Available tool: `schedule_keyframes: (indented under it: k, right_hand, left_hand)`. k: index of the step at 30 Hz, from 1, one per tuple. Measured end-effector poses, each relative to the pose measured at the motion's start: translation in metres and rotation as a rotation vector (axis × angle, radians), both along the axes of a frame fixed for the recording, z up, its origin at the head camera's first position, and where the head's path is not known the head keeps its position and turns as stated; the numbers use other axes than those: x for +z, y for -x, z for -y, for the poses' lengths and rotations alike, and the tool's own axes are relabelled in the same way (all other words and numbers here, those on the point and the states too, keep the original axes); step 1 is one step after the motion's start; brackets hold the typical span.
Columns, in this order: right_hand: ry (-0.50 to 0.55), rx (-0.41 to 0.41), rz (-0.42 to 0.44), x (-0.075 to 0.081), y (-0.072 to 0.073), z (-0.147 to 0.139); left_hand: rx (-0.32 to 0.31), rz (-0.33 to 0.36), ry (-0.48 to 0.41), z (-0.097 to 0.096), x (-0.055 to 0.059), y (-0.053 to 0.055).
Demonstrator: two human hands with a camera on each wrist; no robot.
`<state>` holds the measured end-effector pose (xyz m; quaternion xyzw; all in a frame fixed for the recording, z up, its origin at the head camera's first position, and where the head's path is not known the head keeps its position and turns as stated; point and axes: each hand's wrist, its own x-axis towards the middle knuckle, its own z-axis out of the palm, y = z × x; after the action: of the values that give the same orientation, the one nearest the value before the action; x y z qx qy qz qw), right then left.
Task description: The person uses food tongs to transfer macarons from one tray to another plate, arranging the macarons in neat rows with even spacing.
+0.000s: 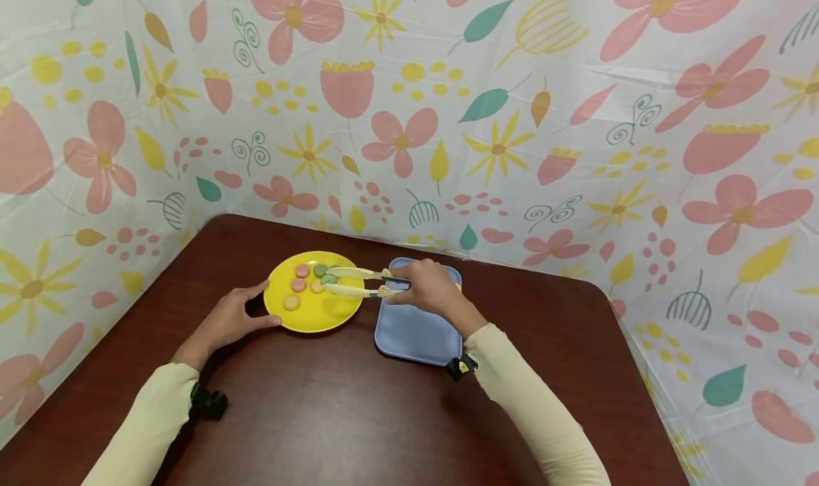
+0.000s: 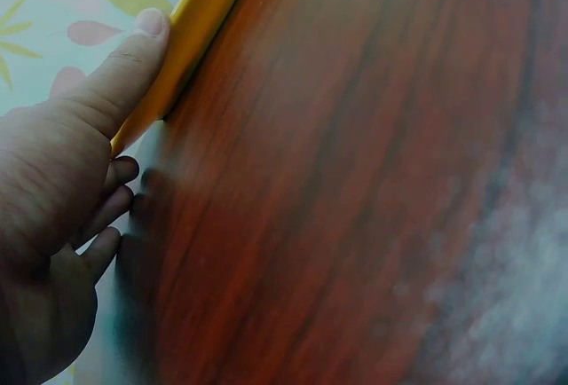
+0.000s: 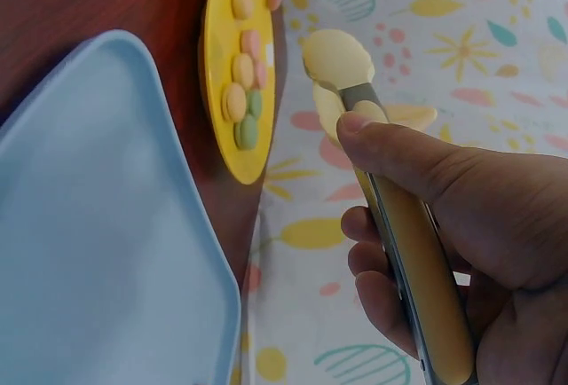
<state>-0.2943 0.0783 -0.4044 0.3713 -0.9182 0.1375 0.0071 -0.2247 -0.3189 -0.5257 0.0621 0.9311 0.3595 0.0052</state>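
Note:
Several pink, green and pale yellow macarons (image 1: pixel 291 303) lie on a yellow plate (image 1: pixel 320 320). My left hand (image 1: pixel 229 318) rests against the plate's left rim, thumb and forefinger spread apart; in the left wrist view its thumb (image 2: pixel 133 70) lies along the rim. My right hand (image 1: pixel 430 287) grips cream tongs (image 1: pixel 361 292) by the handle, above a blue tray (image 1: pixel 416 330). In the head view the tong arms stand apart, tips around a green macaron (image 1: pixel 329 279); I cannot tell whether they touch it. More macarons (image 3: pixel 244 70) show in the right wrist view.
The brown table (image 1: pixel 320 415) stands against a flower-printed cloth (image 1: pixel 409 81) at the back and sides. The tray lies just right of the plate, with a strip of table between them. Each wrist carries a black camera (image 1: pixel 208 403).

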Motion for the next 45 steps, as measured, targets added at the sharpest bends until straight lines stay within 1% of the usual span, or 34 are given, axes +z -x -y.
schedule_keyframes:
  k: [4,12,17,21,28,38,42,45]
  right_hand:
    - [-0.019,0.003,-0.001,-0.005,0.000,0.008]
    - [-0.117,-0.053,0.007,-0.017,0.001,0.023]
    - [-0.089,-0.019,0.012,-0.026,0.001,0.027]
    - [-0.050,0.003,0.040,-0.032,0.001,0.028]
    - [-0.062,0.008,0.036,-0.039,0.002,0.030]
    - [-0.054,0.011,0.059,-0.042,-0.002,0.030]
    - [-0.047,0.004,0.075,-0.039,-0.002,0.029]
    - [-0.043,-0.022,0.099,-0.034,-0.002,0.025]
  left_hand:
    - [0.004,0.003,0.006,0.000,0.000,0.000]
    - [0.010,0.012,0.015,0.001,-0.001,-0.001]
    - [0.003,0.006,0.008,0.001,-0.001,-0.001]
    - [0.002,0.005,0.005,0.000,-0.001,0.000]
    - [0.000,0.009,0.000,0.000,0.000,0.000]
    - [0.016,0.019,0.004,0.000,-0.001,0.000]
    - [0.008,0.009,-0.002,0.000,-0.001,0.001]
    - [0.008,0.005,-0.001,0.001,-0.001,0.000]
